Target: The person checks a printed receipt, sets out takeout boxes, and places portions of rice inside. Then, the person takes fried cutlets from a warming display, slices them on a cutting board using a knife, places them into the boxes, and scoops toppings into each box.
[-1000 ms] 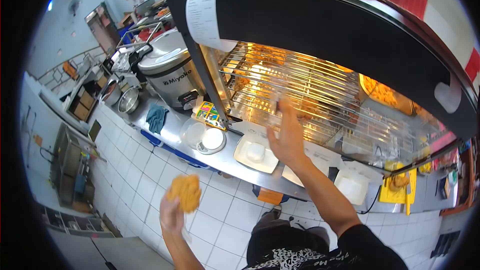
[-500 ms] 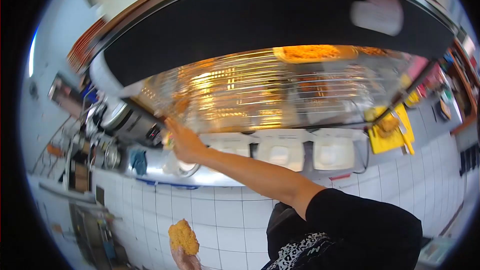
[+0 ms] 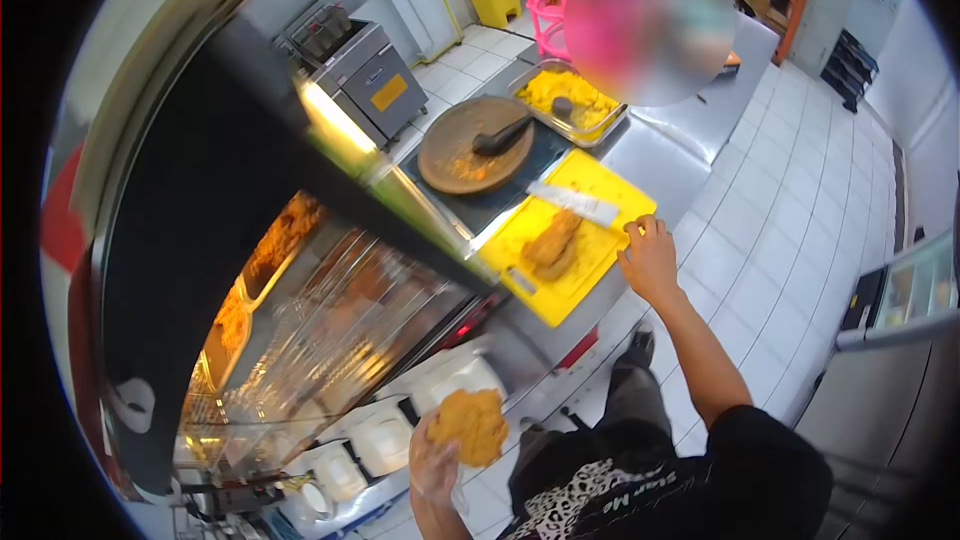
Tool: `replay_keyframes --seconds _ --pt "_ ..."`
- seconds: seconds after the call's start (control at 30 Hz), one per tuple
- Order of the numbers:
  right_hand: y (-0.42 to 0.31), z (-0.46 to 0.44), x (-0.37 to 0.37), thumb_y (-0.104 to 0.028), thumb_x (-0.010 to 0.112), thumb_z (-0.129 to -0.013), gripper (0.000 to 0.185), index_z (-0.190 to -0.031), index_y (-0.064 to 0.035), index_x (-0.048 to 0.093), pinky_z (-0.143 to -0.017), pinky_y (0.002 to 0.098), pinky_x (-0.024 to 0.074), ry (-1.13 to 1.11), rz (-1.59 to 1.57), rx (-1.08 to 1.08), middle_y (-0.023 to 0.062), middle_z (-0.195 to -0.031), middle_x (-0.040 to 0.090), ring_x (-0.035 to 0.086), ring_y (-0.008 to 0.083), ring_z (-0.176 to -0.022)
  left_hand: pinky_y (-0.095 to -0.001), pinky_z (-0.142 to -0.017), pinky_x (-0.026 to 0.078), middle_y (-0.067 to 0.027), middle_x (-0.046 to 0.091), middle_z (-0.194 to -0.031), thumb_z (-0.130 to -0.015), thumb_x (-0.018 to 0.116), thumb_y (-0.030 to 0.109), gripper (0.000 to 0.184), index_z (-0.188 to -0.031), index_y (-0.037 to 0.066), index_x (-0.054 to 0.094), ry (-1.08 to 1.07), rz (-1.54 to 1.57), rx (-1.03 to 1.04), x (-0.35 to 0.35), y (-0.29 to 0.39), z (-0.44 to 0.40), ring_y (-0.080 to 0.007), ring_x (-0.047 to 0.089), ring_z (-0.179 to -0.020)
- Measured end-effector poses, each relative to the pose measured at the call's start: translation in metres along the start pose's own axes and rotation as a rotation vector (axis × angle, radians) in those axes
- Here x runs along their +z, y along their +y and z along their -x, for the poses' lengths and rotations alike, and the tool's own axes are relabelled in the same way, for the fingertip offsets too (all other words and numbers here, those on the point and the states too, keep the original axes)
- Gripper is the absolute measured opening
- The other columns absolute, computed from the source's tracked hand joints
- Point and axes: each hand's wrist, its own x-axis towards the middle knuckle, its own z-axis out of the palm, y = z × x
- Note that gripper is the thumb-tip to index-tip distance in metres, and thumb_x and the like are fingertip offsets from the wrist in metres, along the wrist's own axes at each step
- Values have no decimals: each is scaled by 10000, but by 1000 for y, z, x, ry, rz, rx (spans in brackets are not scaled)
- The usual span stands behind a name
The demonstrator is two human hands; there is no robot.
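Observation:
My left hand (image 3: pixel 432 465), which seems to wear a thin clear glove, holds a flat golden piece of fried chicken (image 3: pixel 470 428) low in front of me. At the right edge of the yellow cutting board (image 3: pixel 598 172), the fingers of my right hand (image 3: pixel 650 258) are closed round the handle end of a knife (image 3: pixel 578 203). Its broad blade lies across the board, and the handle is mostly hidden. Another browned fried piece (image 3: pixel 552 248) rests on the board, just below the blade.
Beyond the board stand a wide brown mortar (image 3: pixel 450 155) holding a dark utensil and a metal tray (image 3: pixel 600 135) of yellow food. To the left is a glass warming cabinet (image 3: pixel 330 320) with wire racks. Open white takeaway boxes (image 3: pixel 383 437) line its front.
My view has swung right, from the warming cabinet to the cutting board. My right hand has left the cabinet's left end and taken the knife handle. My left hand still holds the chicken, now higher.

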Motion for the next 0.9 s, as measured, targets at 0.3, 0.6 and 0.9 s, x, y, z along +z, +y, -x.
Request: replay_keyframes --seconds 0.3,0.6,0.9 --pt "118 -60 41 -126 676 -811 406 -1169 7 538 -774 510 545 -516 -150 -40 223 -1080 585 636 424 -953 -383 -1020 525 -148 638 -1252 -834 743 -52 520 -1308 17 542 155 -78 112 176 -75 -294 -242 647 -1133" --pt "133 -55 4 -157 653 -894 370 -1201 -5 514 -814 487 513 -557 -597 139 269 -1012 657 642 474 -936 -425 -939 539 -210 653 -1193 -722 894 180 617 -1227 11 582 868 -748 163 110 -44 -554 -334 662 -1095" --pt "126 -72 -31 -208 614 -977 275 -1134 2 534 -618 434 509 -702 -597 219 201 -726 656 671 403 -690 -466 -981 480 -200 621 -1214 -750 850 291 598 -1236 28 622 204 -1508 264 193 -91 -347 -386 595 -1123"
